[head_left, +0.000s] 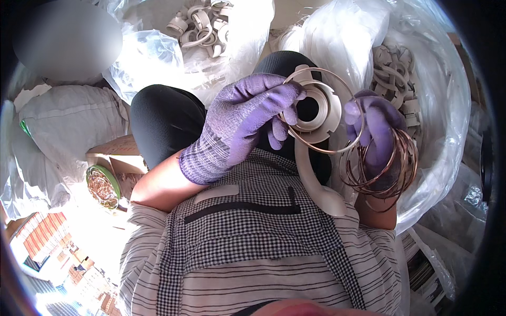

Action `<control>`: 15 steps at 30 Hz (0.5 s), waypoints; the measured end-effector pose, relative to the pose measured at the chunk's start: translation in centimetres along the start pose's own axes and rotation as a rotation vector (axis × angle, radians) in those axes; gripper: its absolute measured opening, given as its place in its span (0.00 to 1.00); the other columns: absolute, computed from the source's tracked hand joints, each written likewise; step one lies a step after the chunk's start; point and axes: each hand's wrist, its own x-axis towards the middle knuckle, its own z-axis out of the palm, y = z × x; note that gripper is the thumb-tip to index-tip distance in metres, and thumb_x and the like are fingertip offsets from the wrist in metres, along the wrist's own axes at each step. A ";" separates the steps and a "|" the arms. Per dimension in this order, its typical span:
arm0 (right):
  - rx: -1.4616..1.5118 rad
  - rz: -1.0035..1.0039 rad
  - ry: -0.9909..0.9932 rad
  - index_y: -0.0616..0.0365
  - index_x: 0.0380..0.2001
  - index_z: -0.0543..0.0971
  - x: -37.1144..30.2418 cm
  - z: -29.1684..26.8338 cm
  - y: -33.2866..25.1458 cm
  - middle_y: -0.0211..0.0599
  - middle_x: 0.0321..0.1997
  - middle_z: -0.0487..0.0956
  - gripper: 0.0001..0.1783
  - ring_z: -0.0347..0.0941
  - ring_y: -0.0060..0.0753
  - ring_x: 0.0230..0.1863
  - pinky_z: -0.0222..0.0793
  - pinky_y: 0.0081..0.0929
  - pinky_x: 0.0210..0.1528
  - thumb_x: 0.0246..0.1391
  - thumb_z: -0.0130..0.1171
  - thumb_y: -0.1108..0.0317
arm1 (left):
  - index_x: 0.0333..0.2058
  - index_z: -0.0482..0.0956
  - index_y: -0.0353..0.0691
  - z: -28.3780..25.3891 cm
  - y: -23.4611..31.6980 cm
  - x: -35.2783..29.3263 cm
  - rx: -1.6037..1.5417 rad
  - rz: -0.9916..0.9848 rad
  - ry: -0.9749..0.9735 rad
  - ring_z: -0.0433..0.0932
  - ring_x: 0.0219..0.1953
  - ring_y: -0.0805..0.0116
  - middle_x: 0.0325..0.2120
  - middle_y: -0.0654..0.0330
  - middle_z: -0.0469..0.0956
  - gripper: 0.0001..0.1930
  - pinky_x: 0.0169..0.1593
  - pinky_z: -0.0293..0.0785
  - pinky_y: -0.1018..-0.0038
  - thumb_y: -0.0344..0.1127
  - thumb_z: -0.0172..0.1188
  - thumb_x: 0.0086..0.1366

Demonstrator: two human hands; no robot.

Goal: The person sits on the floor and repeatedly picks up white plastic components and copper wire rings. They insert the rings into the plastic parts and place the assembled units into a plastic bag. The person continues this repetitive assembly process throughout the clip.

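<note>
My left hand [247, 116], in a purple-grey work glove, pinches the left rim of an off-white plastic collar [329, 113] with a round hole and a long curved arm. A thin metal ring [349, 87] circles loosely around the collar and passes by the same fingertips. My right hand [377, 131], gloved in purple, is closed at the collar's right side, close to the thin ring. Several copper-coloured wire rings [407, 168] hang in a bundle around its fingers. Which fingertips of the right hand touch the thin ring is hard to make out.
Off-white plastic parts [203, 26] lie in a clear plastic bag ahead. More such parts [395, 79] fill a large plastic-lined container [448, 121] at the right. A green-rimmed round tub [100, 187] of copper-coloured wire and a cardboard box [118, 152] stand at the left.
</note>
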 end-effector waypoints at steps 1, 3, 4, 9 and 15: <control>0.274 0.102 0.002 0.60 0.45 0.83 0.1 -0.1 0.9 0.32 0.34 0.80 0.12 0.77 0.22 0.34 0.72 0.20 0.35 0.60 0.61 0.68 | 0.49 0.77 0.27 -0.1 0.0 -0.1 -0.013 0.000 0.000 0.77 0.21 0.72 0.29 0.56 0.81 0.19 0.24 0.74 0.79 0.41 0.53 0.75; 0.232 0.274 0.145 0.60 0.44 0.85 0.5 0.9 -0.3 0.30 0.29 0.78 0.12 0.76 0.20 0.32 0.70 0.19 0.35 0.61 0.58 0.68 | 0.49 0.77 0.27 -0.3 0.0 -0.2 -0.031 0.004 0.008 0.77 0.21 0.72 0.29 0.56 0.81 0.20 0.24 0.74 0.79 0.42 0.53 0.75; -0.065 0.336 0.253 0.60 0.44 0.85 0.9 1.5 -2.0 0.29 0.28 0.77 0.12 0.75 0.19 0.32 0.70 0.19 0.34 0.61 0.57 0.68 | 0.49 0.77 0.27 -0.4 0.0 -0.3 -0.042 0.016 0.006 0.77 0.21 0.72 0.29 0.56 0.81 0.20 0.23 0.74 0.79 0.42 0.53 0.75; -0.116 0.068 0.130 0.64 0.48 0.82 0.2 1.4 2.3 0.39 0.43 0.84 0.14 0.80 0.28 0.43 0.74 0.24 0.50 0.62 0.57 0.71 | 0.48 0.78 0.28 -1.2 -0.5 -0.6 -0.152 0.010 0.011 0.78 0.22 0.71 0.31 0.54 0.82 0.18 0.25 0.76 0.78 0.41 0.55 0.74; 0.239 -0.108 -0.044 0.70 0.56 0.75 -0.6 0.5 7.1 0.43 0.52 0.80 0.22 0.77 0.32 0.50 0.72 0.30 0.57 0.64 0.54 0.65 | 0.45 0.80 0.29 -2.5 -0.1 -2.3 -0.064 0.138 0.041 0.80 0.25 0.69 0.35 0.50 0.82 0.13 0.30 0.81 0.75 0.34 0.57 0.71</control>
